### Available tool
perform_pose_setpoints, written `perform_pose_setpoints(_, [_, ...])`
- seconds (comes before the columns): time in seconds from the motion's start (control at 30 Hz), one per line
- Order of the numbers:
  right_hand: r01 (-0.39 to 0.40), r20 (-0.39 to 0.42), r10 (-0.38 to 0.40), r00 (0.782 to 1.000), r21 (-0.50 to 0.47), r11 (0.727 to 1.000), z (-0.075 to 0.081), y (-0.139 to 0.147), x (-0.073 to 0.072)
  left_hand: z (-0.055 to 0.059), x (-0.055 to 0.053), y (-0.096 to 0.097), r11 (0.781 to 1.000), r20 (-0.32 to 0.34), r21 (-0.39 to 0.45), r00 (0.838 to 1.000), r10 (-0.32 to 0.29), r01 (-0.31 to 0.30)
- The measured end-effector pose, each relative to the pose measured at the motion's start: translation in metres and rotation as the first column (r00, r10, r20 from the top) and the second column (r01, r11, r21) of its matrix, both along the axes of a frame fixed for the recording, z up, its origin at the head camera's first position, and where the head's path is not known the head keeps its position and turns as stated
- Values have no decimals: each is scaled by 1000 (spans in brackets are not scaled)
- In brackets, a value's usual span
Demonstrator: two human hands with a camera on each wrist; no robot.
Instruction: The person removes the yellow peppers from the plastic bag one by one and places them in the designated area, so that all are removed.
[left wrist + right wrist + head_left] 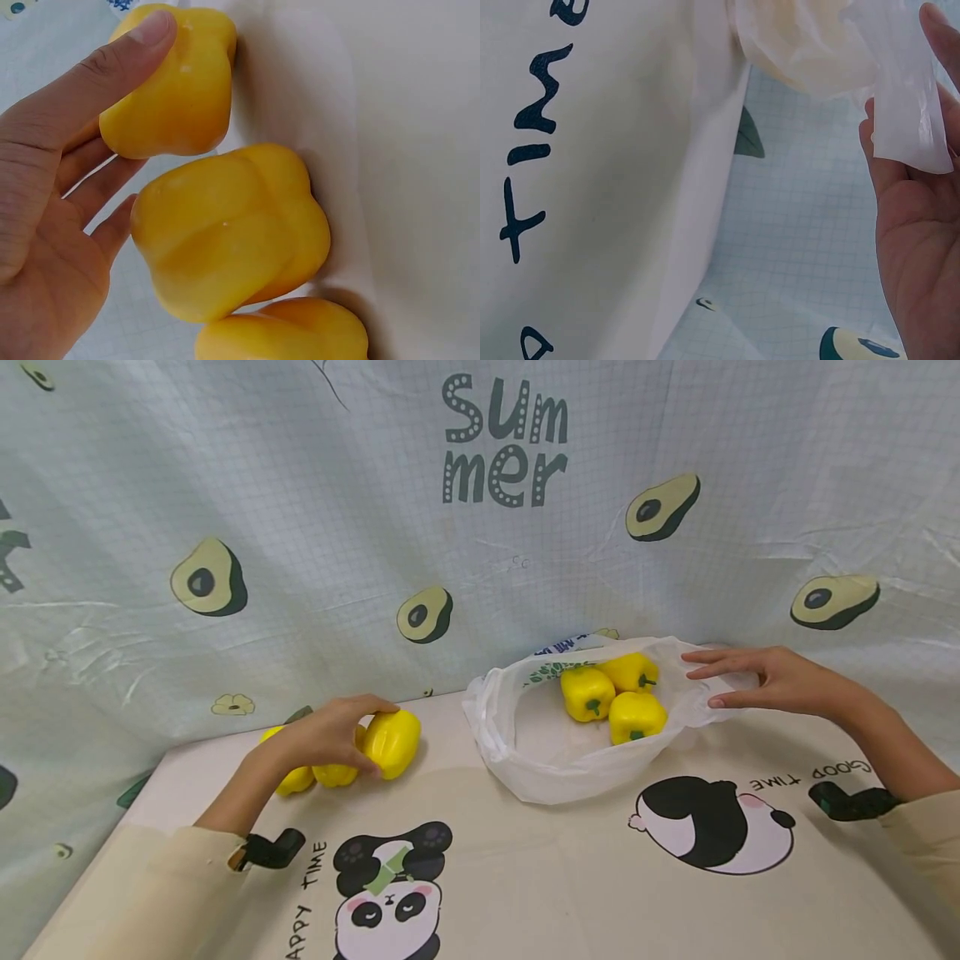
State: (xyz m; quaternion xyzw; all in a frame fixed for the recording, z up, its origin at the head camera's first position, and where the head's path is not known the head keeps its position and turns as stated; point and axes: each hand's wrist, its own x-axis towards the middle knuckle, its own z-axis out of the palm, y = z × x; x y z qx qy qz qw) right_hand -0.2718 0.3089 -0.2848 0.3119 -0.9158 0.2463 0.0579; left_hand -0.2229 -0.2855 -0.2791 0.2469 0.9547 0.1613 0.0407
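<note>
My left hand (326,739) grips a yellow bell pepper (394,745) at the left of the table. In the left wrist view the thumb lies across this pepper, with fingers behind it. More yellow bell peppers (232,232) sit close beside that hand, partly hidden by it in the head view. A white plastic bag (551,783) stands with its mouth wide, and three yellow bell peppers (637,717) with green stems lie inside. At the bag's right side is my right hand (787,681), fingers extended. A bag handle (911,97) hangs between its thumb and fingers.
A pale tablecloth (540,885) with panda prints and lettering covers the table. Behind the bag and peppers rises a light curtain (330,535) printed with avocados and the word "summer".
</note>
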Motion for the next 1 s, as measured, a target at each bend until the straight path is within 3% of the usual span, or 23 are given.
perform_pose_setpoints(0.6, [-27, 17, 27, 999, -1, 1000, 0, 2, 0, -6, 4, -6, 999, -42, -33, 999, 25, -26])
perform_pose_setpoints(1.0, [8, 19, -8, 1000, 10, 1000, 1, 1, 0, -6, 5, -7, 999, -8, -25, 999, 46, -46])
